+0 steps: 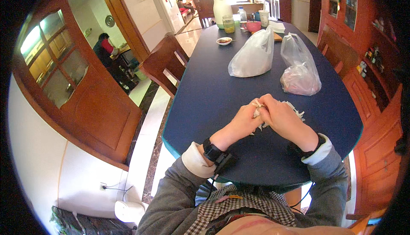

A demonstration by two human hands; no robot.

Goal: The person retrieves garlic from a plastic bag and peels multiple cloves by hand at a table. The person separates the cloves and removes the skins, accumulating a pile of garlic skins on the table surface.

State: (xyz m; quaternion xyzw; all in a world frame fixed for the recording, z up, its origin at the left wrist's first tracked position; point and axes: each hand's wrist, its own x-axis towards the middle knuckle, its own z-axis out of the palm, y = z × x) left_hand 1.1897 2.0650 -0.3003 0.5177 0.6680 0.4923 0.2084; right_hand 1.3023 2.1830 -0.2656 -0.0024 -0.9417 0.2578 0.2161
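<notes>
Over the near part of a dark blue covered table (205, 106), my left hand (241, 119) and my right hand (282, 114) meet at the fingertips. Between them they pinch a small whitish piece of food (256, 112), with pale strands poking up above the thumbs. My fingers hide most of it, so I cannot tell exactly what it is. Thin white strips (300, 115) lie on the table beside and beneath my right hand, partly covered by it. Beyond my hands sit a whitish plastic bag (251, 57) and a clear knotted bag (301, 79) with pinkish contents.
Farther back are a small sauce dish (224, 40), a glass jar (228, 25), a pale vacuum jug (222, 12) and a pink cup (253, 26). Wooden chairs (166, 62) flank the table. A person (110, 58) works through the doorway at left; another person sits far off.
</notes>
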